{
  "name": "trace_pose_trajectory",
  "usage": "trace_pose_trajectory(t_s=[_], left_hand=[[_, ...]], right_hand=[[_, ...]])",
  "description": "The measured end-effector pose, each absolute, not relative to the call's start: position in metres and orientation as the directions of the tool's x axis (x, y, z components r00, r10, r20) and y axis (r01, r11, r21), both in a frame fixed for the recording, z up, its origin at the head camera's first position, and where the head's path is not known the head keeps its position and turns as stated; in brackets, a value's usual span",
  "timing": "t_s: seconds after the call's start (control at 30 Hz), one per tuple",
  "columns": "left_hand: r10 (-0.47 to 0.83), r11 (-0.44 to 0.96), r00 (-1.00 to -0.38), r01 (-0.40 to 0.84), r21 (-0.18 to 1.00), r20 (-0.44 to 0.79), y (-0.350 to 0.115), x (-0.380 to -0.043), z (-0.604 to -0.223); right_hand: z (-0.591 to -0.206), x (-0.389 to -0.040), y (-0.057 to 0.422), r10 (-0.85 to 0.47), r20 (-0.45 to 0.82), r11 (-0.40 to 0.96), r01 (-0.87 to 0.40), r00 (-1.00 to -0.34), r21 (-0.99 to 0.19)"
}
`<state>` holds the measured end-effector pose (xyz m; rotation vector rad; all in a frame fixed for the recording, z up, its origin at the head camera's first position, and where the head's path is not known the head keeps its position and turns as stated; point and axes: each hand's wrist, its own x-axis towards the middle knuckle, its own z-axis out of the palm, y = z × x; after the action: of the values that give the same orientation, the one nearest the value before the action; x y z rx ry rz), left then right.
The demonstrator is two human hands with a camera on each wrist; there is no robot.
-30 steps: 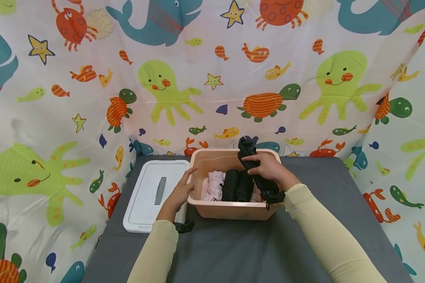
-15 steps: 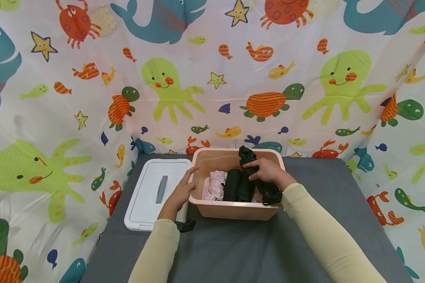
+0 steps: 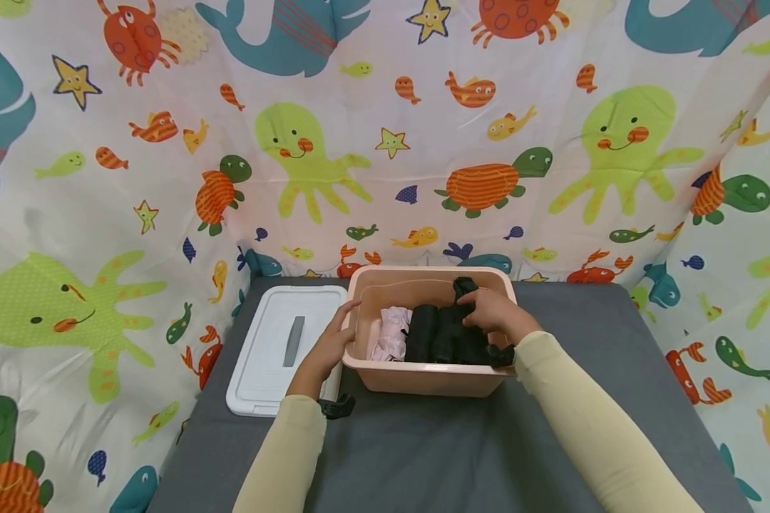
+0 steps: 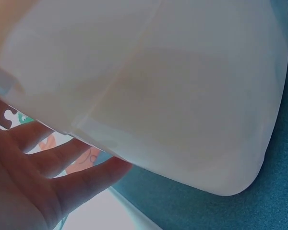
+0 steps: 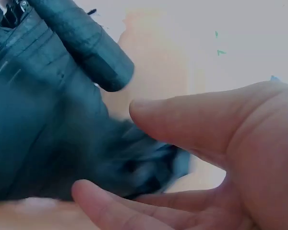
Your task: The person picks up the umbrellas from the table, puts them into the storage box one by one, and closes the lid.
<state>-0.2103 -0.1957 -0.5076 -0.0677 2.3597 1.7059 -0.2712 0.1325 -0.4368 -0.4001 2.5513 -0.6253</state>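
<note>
A peach plastic bin (image 3: 417, 381) stands on the grey-covered table. My left hand (image 3: 321, 356) touches its left side with spread, nearly straight fingers, as the left wrist view shows. Inside lie a pink patterned bundle (image 3: 393, 333), two black rolls (image 3: 421, 335) and, at the right, a folded black umbrella (image 5: 48, 129) with pleated fabric. My right hand (image 3: 497, 313) is over the umbrella, thumb and fingers parted widely on either side of its end in the right wrist view. The umbrella is blurred there, while the hand is sharp.
A white lid (image 3: 263, 363) with a grey handle (image 3: 293, 340) lies flat left of the bin. A curtain (image 3: 385, 185) printed with sea animals hangs behind and beside the table. Both wrists wear black straps.
The black umbrella has gone from tilted above the bin's right rim to lying lower inside, beside the black rolls. My right hand has moved slightly right with its fingers loosened. The left hand stays.
</note>
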Motion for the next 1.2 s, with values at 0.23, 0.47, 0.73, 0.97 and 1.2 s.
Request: trace_pose_trajectory(t_s=[0.23, 0.47, 0.73, 0.97, 1.2], left_hand=[[0.093, 0.307, -0.968, -0.196, 0.931, -0.235, -0.194, -0.211, -0.507], [0.127, 0.296, -0.951, -0.236, 0.926, -0.283, -0.195, -0.212, -0.504], [0.151, 0.306, -0.936, -0.263, 0.915, -0.319, -0.201, -0.215, -0.499], [0.160, 0.386, -0.953, -0.180, 0.905, -0.258, -0.204, -0.212, -0.494], [0.192, 0.253, -0.951, -0.190, 0.949, -0.242, -0.220, -0.214, -0.491]], right_hand=[[-0.424, -0.267, 0.140, -0.403, -0.341, 0.857, -0.219, -0.849, -0.466], [-0.418, -0.256, 0.145, -0.455, -0.322, 0.821, -0.251, -0.831, -0.512], [-0.409, -0.241, 0.151, -0.449, -0.309, 0.823, -0.254, -0.839, -0.508], [-0.400, -0.224, 0.158, -0.418, -0.298, 0.841, -0.241, -0.858, -0.483], [-0.396, -0.207, 0.169, -0.405, -0.243, 0.839, -0.253, -0.881, -0.481]])
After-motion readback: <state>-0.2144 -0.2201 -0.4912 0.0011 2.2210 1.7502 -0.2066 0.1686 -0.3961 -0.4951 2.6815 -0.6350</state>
